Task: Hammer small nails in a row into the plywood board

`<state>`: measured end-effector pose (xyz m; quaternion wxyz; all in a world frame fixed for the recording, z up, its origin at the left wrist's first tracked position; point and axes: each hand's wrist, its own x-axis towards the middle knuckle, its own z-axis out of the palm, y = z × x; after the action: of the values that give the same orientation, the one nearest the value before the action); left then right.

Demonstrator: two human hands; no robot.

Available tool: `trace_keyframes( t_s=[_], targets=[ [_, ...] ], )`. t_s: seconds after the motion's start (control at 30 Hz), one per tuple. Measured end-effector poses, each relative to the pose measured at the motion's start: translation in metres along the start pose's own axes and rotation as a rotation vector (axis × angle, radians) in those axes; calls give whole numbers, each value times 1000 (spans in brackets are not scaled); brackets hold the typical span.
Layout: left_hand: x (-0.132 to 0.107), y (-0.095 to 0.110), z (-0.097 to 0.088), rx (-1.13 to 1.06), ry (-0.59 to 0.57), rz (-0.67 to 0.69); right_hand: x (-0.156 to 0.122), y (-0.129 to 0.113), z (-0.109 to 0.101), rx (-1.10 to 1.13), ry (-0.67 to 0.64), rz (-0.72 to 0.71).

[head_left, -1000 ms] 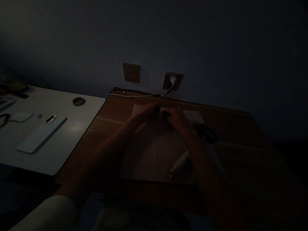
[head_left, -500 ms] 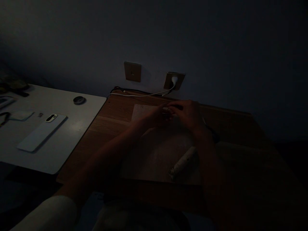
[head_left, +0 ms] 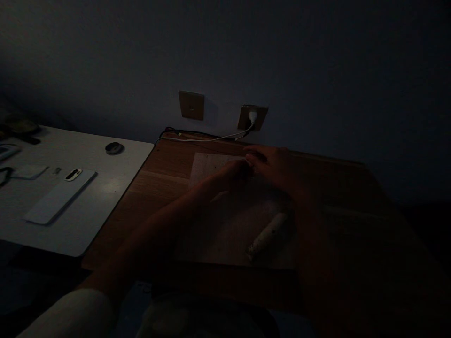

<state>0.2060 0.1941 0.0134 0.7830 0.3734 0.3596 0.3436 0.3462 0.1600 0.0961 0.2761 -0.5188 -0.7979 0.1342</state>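
The scene is very dark. My left hand [head_left: 234, 172] and my right hand [head_left: 273, 166] meet at the far edge of a pale sheet [head_left: 225, 220] that lies on a brown wooden table [head_left: 165, 183]. The fingers of both hands are curled together around something small that I cannot make out. A pale cylindrical stick [head_left: 266, 234] lies on the sheet nearer to me, beside my right forearm.
A white table [head_left: 70, 206] at the left holds a white phone [head_left: 58, 197], a round dark disc [head_left: 114, 148] and small items. On the wall are a switch plate [head_left: 191, 104] and a socket [head_left: 252, 117] with a white cable [head_left: 200, 139].
My right hand has moved to the right and farther away along the sheet's far edge. A dark object seen at the right a second ago is now hidden by my forearm.
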Motion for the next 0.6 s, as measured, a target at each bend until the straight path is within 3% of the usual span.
trace_keyframes(
  t_s=[0.1, 0.3, 0.47, 0.6],
  targets=[
    [-10, 4, 3, 387, 21, 95, -2, 2, -8, -4, 62, -2],
    [-23, 16, 2, 1169, -123, 278, -3, 6, -17, -36, 122, -24],
    [-23, 11, -1, 1335, -202, 475, -5, 4, -18, -62, 127, -25],
    [-25, 10, 2, 1356, -272, 552, -5, 3, -20, -70, 136, -5]
  ],
)
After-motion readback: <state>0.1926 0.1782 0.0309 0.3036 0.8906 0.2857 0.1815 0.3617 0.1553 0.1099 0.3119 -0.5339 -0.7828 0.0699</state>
